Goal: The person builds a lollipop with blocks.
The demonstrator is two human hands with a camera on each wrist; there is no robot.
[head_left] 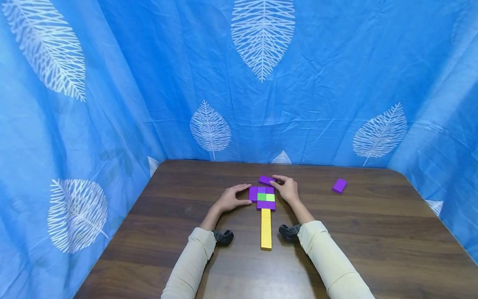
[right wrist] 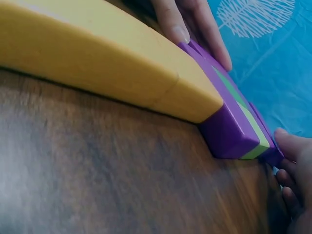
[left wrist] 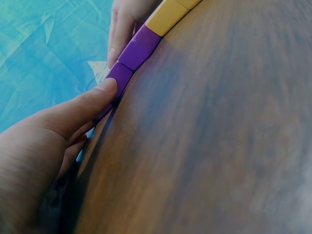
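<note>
Flat blocks lie joined on the table in the head view: purple ones around a green block (head_left: 262,197) and a light-green block (head_left: 270,197), with yellow blocks (head_left: 266,230) running toward the person. My left hand (head_left: 229,199) holds the left purple block (head_left: 252,194) between thumb and fingers; in the left wrist view the thumb (left wrist: 100,95) presses its near end. At the far side, my right hand (head_left: 286,189) pinches the right end of another purple block (head_left: 265,180), which sits slightly askew behind the group. The right wrist view shows this grip only partly.
A loose purple block (head_left: 339,186) lies to the right on the brown wooden table (head_left: 149,249). Blue curtains (head_left: 317,83) with white leaf prints hang behind and beside the table. A black wrist device (head_left: 224,237) sits on the left wrist, another (head_left: 289,231) on the right.
</note>
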